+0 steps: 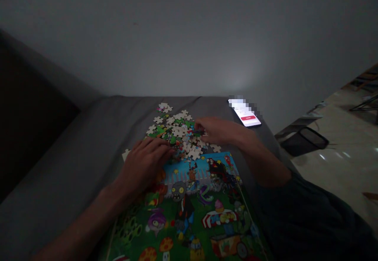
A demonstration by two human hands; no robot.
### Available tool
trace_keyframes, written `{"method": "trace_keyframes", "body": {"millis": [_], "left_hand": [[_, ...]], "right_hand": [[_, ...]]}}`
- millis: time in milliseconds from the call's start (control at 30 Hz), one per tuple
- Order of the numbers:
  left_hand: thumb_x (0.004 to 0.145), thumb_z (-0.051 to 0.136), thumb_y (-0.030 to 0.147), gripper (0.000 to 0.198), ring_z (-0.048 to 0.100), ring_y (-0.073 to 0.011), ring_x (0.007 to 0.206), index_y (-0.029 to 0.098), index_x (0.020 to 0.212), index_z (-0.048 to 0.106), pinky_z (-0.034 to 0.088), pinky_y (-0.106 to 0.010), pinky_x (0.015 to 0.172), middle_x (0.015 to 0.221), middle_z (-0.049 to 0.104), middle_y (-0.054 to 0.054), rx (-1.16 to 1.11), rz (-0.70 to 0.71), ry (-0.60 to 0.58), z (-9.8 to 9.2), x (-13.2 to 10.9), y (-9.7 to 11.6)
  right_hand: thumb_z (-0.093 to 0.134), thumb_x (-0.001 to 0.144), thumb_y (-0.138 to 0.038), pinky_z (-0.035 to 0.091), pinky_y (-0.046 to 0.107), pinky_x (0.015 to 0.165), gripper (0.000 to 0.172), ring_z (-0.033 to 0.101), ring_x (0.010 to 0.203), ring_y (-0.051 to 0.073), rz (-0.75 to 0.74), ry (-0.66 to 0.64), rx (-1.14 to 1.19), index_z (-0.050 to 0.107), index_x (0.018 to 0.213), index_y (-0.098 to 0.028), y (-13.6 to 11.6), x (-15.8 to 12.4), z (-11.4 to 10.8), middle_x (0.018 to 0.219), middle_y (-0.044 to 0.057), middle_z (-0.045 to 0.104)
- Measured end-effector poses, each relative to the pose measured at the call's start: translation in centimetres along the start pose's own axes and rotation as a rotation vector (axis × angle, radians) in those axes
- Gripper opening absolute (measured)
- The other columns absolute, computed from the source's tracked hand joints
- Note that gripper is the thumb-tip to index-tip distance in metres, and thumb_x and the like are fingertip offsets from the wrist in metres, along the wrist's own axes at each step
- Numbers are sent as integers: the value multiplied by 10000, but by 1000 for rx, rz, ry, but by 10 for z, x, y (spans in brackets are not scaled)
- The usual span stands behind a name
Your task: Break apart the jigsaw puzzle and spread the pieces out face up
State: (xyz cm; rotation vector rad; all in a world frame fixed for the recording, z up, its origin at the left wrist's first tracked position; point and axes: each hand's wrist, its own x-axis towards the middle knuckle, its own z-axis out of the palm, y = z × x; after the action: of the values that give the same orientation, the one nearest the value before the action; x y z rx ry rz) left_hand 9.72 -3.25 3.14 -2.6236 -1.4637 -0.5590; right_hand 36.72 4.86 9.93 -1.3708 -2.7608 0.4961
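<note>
A heap of loose jigsaw puzzle pieces [178,131] lies on the grey cloth, some with pale backs up and others with coloured faces up. My left hand [149,152] rests at the heap's near left side, fingers stretched out and fingertips touching pieces. At the heap's right side my right hand [214,130] has its fingers curled, thumb below them, around a dark puzzle piece [199,132] that is partly hidden. Nearer to me lies a colourful cartoon puzzle picture [189,202] with zombies and plants; my left hand and forearm cover its upper left part.
A lit phone [246,115] lies at the far right of the grey cloth-covered surface [73,158]. A pale wall [183,48] rises behind. To the right the surface drops off to a shiny floor [339,150], where a dark bin-like object [305,141] stands.
</note>
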Motion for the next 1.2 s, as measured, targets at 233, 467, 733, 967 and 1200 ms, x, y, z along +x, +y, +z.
{"method": "trace_keyframes", "body": {"millis": [233, 467, 733, 967, 1200], "left_hand": [[1117, 410, 556, 475, 745, -285, 974, 236, 1124, 761, 597, -445, 862, 1099, 784, -87, -92, -103, -47, -16, -9, -8], [1013, 703, 427, 311, 718, -365, 1146, 242, 1260, 742, 603, -574, 994, 1235, 762, -98, -63, -96, -142, -6, -8, 9], [1046, 638, 345, 253, 718, -364, 1162, 249, 1257, 739, 600, -594, 1012, 1268, 743, -103, -66, -110, -160, -10, -12, 11], [1054, 599, 317, 269, 712, -334, 1148, 280, 1294, 714, 602, -555, 1012, 1306, 722, -88, -93, -59, -206, -13, -13, 17], [1051, 526, 260, 320, 711, -279, 1124, 244, 1332, 679, 616, -456, 989, 1263, 710, -97, -291, -21, -190, -6, -9, 12]], "right_hand": [[759, 890, -681, 441, 696, 1163, 969, 468, 1483, 498, -1, 70, 9, 417, 1656, -196, -31, 3, 22, 1660, 237, 434], [723, 969, -465, 500, 613, 1152, 828, 511, 1472, 437, -3, 122, 81, 395, 1660, -151, -32, 11, 40, 1571, 237, 535], [563, 930, -58, 515, 542, 1150, 601, 644, 1340, 327, -24, 329, 36, 562, 1518, -179, 2, 24, 44, 1458, 156, 662], [824, 877, -548, 520, 658, 1093, 675, 667, 1282, 456, 46, 220, 51, 648, 1453, -245, 11, 4, 20, 1414, 184, 686], [902, 777, -555, 535, 635, 1046, 940, 626, 1305, 471, 149, 92, 10, 526, 1573, -226, -10, 9, 33, 1521, 237, 557]]}}
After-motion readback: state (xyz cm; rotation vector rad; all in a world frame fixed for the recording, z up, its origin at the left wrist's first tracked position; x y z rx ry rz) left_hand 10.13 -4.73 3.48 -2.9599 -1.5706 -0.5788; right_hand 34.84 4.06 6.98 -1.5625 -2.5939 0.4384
